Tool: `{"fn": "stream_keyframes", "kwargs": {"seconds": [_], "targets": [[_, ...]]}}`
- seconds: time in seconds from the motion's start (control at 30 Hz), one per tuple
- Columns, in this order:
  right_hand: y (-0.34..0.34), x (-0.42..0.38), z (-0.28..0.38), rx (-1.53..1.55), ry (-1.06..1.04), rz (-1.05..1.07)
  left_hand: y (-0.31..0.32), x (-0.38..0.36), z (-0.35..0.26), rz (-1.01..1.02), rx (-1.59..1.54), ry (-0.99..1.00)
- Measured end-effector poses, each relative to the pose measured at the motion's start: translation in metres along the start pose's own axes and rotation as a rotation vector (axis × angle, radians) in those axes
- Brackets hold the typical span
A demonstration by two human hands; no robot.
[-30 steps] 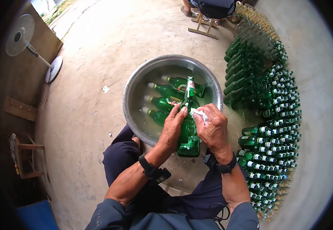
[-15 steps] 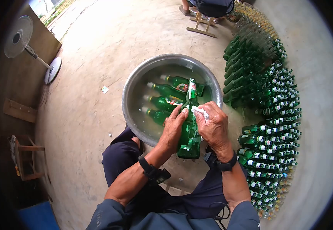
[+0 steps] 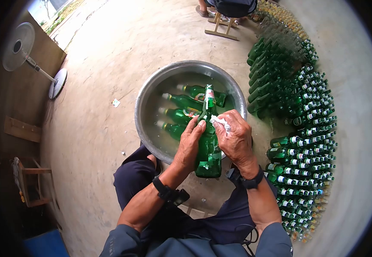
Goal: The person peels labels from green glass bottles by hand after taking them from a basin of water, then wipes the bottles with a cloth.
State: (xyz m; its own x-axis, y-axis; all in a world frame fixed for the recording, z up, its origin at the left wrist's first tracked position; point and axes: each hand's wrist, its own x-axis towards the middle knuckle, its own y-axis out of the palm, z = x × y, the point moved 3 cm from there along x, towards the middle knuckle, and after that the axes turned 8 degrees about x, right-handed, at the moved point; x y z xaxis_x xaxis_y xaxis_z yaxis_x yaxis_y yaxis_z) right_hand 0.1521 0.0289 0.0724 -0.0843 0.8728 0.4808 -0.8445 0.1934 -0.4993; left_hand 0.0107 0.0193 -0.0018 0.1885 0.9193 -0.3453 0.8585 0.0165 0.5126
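My left hand (image 3: 189, 146) is closed around the body of a green glass bottle (image 3: 208, 160), thumb on its near face. The bottle is tilted over the near part of the basin, neck pointing away from me. White scraps of label cling to its lower body, and a label remains on its neck. In my right hand (image 3: 236, 136), a crumpled white wad (image 3: 220, 123), paper or cloth, is pinched against the bottle's shoulder. Beneath, several green bottles (image 3: 185, 101) lie in cloudy water inside a round metal basin (image 3: 142, 135).
Many green bottles (image 3: 295, 162) line the floor at right, some standing, others lying stacked. A person on a wooden stool (image 3: 222, 32) sits at the back. To the left are a standing fan (image 3: 56, 83) and a wooden stand (image 3: 38, 170). Paper scraps (image 3: 116, 103) lie on the floor.
The bottle's neck has swung slightly left, and its label now faces me more. A white scrap below the neck is no longer visible there. My right hand has shifted a little up and left.
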Motion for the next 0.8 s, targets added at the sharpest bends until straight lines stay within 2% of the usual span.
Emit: {"fn": "stream_keyframes", "kwargs": {"seconds": [0.1, 0.23, 0.4, 0.53, 0.6, 0.67, 0.8], "targets": [[0.001, -0.006, 0.012, 0.07, -0.024, 0.091, -0.004, 0.003, -0.007, 0.006, -0.063, 0.084], [0.008, -0.024, 0.033, 0.067, -0.152, 0.158, -0.012, 0.001, -0.022, -0.097, -0.072, 0.076], [0.004, -0.028, 0.038, 0.123, -0.176, 0.252, -0.02, 0.005, -0.021, -0.028, -0.046, 0.11], [0.008, -0.023, 0.03, 0.089, -0.107, 0.152, -0.016, 0.007, -0.019, -0.025, -0.103, 0.125], [0.005, -0.014, 0.021, 0.061, -0.014, 0.056, -0.013, 0.003, -0.014, 0.004, -0.054, 0.06], [0.004, -0.007, 0.016, 0.024, -0.018, 0.048, -0.006, -0.004, -0.009, -0.009, -0.061, -0.006], [0.005, -0.007, 0.02, 0.001, -0.064, 0.071, -0.011, -0.005, -0.009, -0.03, -0.02, 0.034]]}}
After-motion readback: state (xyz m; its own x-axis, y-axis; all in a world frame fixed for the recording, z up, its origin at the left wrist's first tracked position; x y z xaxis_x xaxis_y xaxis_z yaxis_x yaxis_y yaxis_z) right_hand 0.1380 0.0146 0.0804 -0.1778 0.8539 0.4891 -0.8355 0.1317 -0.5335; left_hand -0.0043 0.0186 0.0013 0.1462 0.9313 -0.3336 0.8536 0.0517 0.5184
